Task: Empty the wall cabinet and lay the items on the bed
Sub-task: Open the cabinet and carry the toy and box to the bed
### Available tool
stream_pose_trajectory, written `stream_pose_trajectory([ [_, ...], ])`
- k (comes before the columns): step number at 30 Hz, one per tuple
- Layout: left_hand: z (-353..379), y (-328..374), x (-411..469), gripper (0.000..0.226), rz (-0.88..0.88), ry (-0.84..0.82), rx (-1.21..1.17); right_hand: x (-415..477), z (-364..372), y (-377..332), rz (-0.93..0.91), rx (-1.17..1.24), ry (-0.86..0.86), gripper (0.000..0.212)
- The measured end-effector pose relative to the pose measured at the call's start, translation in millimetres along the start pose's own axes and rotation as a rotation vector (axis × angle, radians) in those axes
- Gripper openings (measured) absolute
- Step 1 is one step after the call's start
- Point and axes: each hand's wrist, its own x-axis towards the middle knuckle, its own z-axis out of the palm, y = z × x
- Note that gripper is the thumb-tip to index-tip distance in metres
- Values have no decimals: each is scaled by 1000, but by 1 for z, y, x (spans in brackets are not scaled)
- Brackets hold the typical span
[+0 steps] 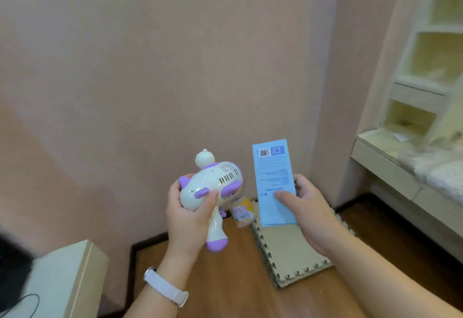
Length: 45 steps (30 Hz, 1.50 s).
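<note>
My left hand (186, 213) grips a cream and purple toy bubble gun (213, 187) around its body, with the handle pointing down. A small bubble solution bottle (243, 212) with a yellow label hangs from the toy. My right hand (308, 207) holds a flat light blue box (274, 182) upright, thumb pressed on its printed back, barcode at the top. Both items are held in the air in front of a pink wall. The bed and the wall cabinet are out of view.
A stack of beige foam puzzle mats (290, 250) lies on the wooden floor below my right hand. A cream desk with open shelves (423, 72) and a fluffy white cover stands at the right. A pale cabinet top (62, 280) is at the lower left.
</note>
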Motion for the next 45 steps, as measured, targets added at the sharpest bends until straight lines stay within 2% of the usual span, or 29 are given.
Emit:
stream_pose_trajectory([
  [8,124,-30,-55,43,-46,-292,131,-54,-130,8,30,34,275,15],
  [16,232,-59,-57,40,-75,-566,79,-65,-211,18,50,92,529,15],
  [23,317,-108,-11,43,-152,-685,54,-14,-266,21,98,106,727,14],
  [32,426,-156,79,43,-272,-815,6,86,-323,0,119,81,866,20],
  [41,545,-177,80,39,-357,-970,-47,115,-408,0,110,206,1056,19],
  [45,593,-193,67,37,-392,-967,-16,133,-463,6,118,225,1081,18],
])
